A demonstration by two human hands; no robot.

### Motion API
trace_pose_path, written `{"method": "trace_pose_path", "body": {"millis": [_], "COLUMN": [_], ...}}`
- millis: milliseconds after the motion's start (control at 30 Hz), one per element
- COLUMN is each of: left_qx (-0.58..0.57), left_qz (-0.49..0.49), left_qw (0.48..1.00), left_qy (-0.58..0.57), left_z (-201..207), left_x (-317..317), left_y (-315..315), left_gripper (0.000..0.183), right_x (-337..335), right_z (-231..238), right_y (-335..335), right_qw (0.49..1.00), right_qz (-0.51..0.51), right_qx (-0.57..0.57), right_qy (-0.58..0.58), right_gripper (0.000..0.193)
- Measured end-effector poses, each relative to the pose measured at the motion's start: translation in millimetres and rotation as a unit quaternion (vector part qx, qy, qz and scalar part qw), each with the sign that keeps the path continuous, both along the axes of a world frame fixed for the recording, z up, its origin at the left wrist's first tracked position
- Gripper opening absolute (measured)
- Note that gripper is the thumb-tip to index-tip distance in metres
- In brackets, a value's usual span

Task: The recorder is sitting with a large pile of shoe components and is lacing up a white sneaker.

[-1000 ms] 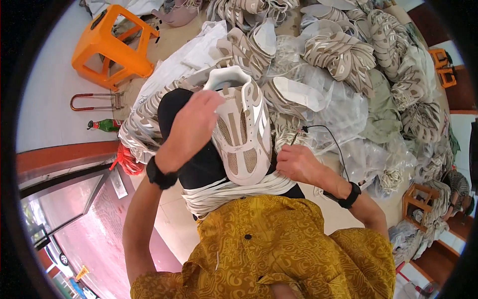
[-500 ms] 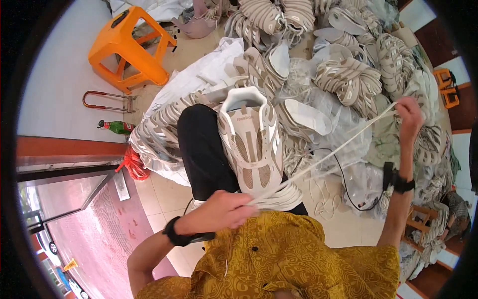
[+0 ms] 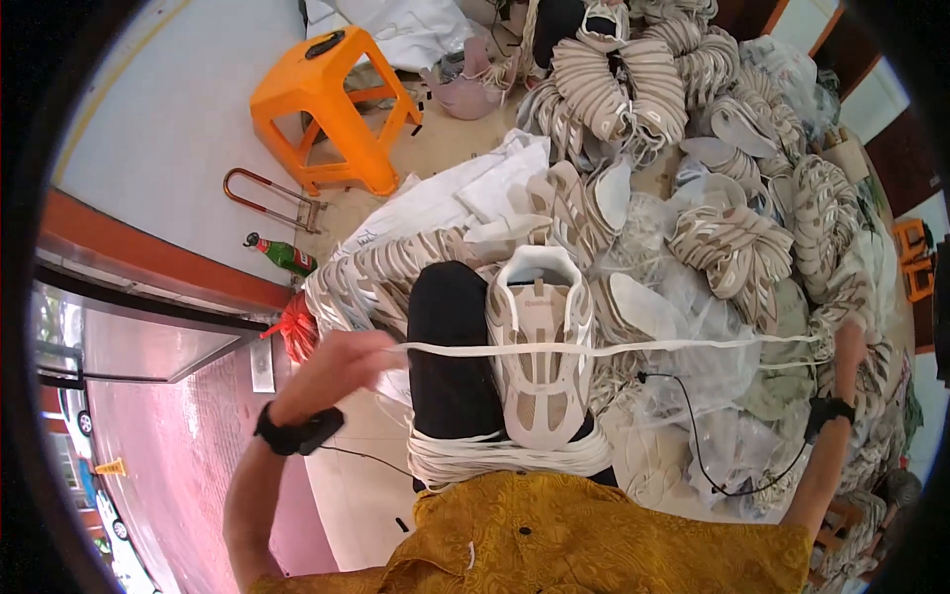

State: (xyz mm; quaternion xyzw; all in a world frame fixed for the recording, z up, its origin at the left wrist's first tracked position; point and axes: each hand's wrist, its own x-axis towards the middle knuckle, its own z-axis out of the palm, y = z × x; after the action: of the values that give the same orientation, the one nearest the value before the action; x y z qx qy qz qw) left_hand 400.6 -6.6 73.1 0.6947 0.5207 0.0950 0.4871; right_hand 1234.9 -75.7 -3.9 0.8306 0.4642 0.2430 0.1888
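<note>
A long cream shoelace [image 3: 683, 345] is drawn out nearly level between my hands, crossing above the tongue of a beige and white sneaker [image 3: 542, 396]. The sneaker lies on my lap beside my black-clad left knee [image 3: 450, 346], toe toward me, with no lace in its eyelets. My left hand [image 3: 351, 368], blurred at the fingertips, is closed on the lace left of the knee. Far out to the right, my right hand [image 3: 848, 346] grips the other end, where a second strand shows just below. A thick bundle of cream laces [image 3: 505, 457] rests across my lap under the toe.
Bundled beige shoe uppers [image 3: 727, 247] and clear plastic bags [image 3: 683, 297] are heaped ahead and to the right. An orange stool [image 3: 341, 109], a green bottle [image 3: 282, 254] and a red plastic bag [image 3: 297, 327] stand or lie at the left. A black cable [image 3: 693, 426] curls over the tiles.
My left hand has moved from beside the toe outward to the left and away from me. The lace, slanting before, now runs almost level. My view has shifted, too.
</note>
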Motion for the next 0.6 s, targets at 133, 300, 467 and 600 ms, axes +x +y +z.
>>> {"method": "trace_pose_path", "body": {"millis": [133, 300, 467, 600], "left_qx": [-0.067, -0.018, -0.081, -0.203], "left_qz": [-0.114, -0.14, -0.087, -0.032], "left_qw": [0.989, 0.978, 0.988, 0.977], "left_qy": [-0.06, -0.151, -0.096, -0.052], "left_z": [-7.4, -21.3, -14.2, -21.5], "left_x": [75.9, 121.5, 102.9, 78.1], "left_y": [1.2, 7.0, 11.3, 12.9], "left_gripper": [0.016, 0.018, 0.018, 0.022], "right_x": [-273.6, -505.9, -478.1, -429.9], "right_z": [-26.2, 19.8, 16.2, 10.2], "right_y": [84.4, 60.9, 69.0, 86.7], "right_qw": [0.709, 0.503, 0.372, 0.334], "right_qz": [0.21, 0.423, 0.177, 0.116], "right_qx": [0.104, -0.071, -0.079, 0.05], "right_qy": [0.665, 0.751, 0.908, 0.934], "right_gripper": [0.05, 0.049, 0.007, 0.008]}}
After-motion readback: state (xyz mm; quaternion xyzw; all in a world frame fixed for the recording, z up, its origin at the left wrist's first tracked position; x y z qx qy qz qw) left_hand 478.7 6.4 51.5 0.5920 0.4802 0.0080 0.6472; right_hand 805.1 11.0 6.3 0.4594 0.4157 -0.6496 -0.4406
